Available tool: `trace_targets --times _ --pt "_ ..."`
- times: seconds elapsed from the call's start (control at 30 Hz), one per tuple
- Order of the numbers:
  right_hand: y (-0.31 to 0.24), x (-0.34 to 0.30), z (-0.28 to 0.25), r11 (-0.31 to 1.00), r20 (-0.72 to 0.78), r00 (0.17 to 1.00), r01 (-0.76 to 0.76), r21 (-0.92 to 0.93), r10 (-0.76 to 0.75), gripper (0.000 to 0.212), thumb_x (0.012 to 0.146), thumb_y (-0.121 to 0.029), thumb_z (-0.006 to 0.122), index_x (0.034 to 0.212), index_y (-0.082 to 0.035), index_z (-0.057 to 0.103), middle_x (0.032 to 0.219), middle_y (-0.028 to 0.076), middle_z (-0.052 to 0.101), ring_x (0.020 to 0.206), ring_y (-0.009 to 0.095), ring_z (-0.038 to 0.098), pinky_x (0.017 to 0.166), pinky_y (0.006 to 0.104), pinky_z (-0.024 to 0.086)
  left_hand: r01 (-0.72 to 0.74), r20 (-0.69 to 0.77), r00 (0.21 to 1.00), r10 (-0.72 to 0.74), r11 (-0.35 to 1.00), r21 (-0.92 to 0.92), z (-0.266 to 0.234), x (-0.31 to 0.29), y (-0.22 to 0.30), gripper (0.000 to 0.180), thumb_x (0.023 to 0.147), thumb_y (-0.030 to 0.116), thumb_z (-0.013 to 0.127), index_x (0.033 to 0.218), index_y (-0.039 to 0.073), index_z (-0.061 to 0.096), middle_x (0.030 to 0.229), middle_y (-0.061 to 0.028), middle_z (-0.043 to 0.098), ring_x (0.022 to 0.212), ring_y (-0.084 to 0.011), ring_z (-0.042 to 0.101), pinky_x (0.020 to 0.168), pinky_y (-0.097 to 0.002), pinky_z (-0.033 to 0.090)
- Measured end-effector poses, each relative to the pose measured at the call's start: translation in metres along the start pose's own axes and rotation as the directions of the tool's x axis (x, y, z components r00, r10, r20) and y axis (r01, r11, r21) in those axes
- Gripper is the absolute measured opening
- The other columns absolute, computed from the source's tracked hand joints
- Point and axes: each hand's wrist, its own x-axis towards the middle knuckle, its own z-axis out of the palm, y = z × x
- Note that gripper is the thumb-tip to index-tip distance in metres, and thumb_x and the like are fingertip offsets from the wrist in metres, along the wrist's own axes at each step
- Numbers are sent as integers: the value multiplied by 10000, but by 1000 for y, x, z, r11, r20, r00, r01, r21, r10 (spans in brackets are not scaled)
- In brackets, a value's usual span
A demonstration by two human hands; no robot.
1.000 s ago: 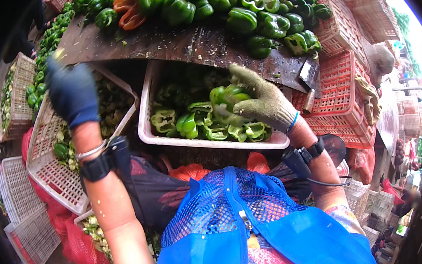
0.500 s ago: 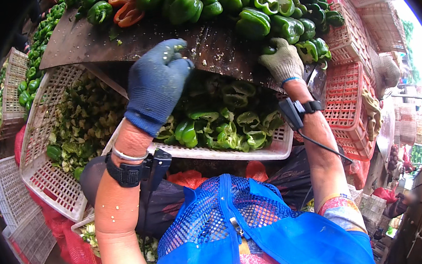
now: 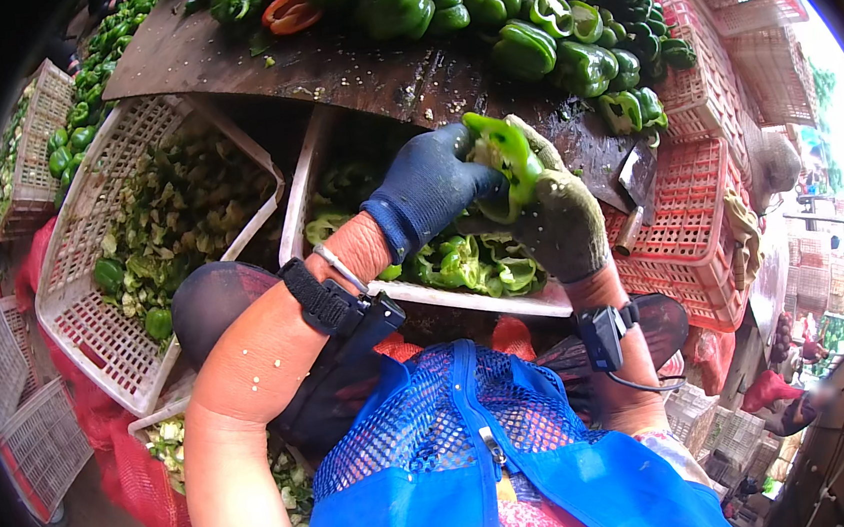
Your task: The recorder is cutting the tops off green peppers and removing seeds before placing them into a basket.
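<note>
A cut green bell pepper [image 3: 507, 161], its pale inside and seeds showing, is held between my two gloved hands at the near edge of the wooden board. My right hand [image 3: 567, 221], in a grey-green glove, wraps round its right side. From the left, my left hand [image 3: 430, 184], in a blue glove, has thumb and fingers closed on the pepper; the fingertips are partly hidden. Beneath both hands, a white crate [image 3: 506, 301] holds opened green peppers [image 3: 457, 263]. A broad-bladed knife [image 3: 638, 176] lies at the board's right end, handle toward me.
Whole and cut green peppers [image 3: 397, 7] and orange-red ones [image 3: 291, 10] are heaped along the far side of the board [image 3: 214, 66]. Left stands a white crate [image 3: 95, 317] of pepper scraps. Red crates [image 3: 686, 240] are stacked at right, more baskets [image 3: 51, 436] at far left.
My right hand has come back from the peppers on the board with a cut green one. My left hand has moved right to meet it. The knife on the right now shows.
</note>
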Motion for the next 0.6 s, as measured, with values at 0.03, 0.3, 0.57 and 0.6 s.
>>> trace_targets --times 0.03,0.3,0.57,0.6 --pt "-22 0 13 862 60 990 -138 488 124 703 896 -229 617 1524 -71 344 1385 141 531 1132 243 612 919 435 570 2 -13 1000 -2 1000 -2 -1 -6 -3 346 808 152 714 1114 -3 673 926 -129 738 852 -147 709 782 -323 566" --pt "-20 3 29 922 -98 987 -83 379 129 588 850 -107 666 1408 -15 505 1183 96 631 996 127 622 842 259 527 -324 -91 870 485 701 636 7 -20 14 254 807 354 736 861 116 667 773 -120 671 741 -359 667 629 -451 531" --pt "-39 0 35 969 -117 987 -136 -208 114 623 738 8 671 1351 7 559 1159 93 660 1057 187 646 972 287 501 182 -658 599 457 722 667 -122 -38 30 263 805 266 745 947 61 661 880 -195 709 815 -377 700 711 -456 559" --pt "-39 8 15 912 27 998 -43 -407 59 683 721 -81 784 1362 -16 557 1266 141 641 1189 237 613 1051 318 461 319 -702 552 450 664 676 -148 -52 32 312 806 251 747 1017 43 650 967 -220 696 893 -391 686 756 -462 554"
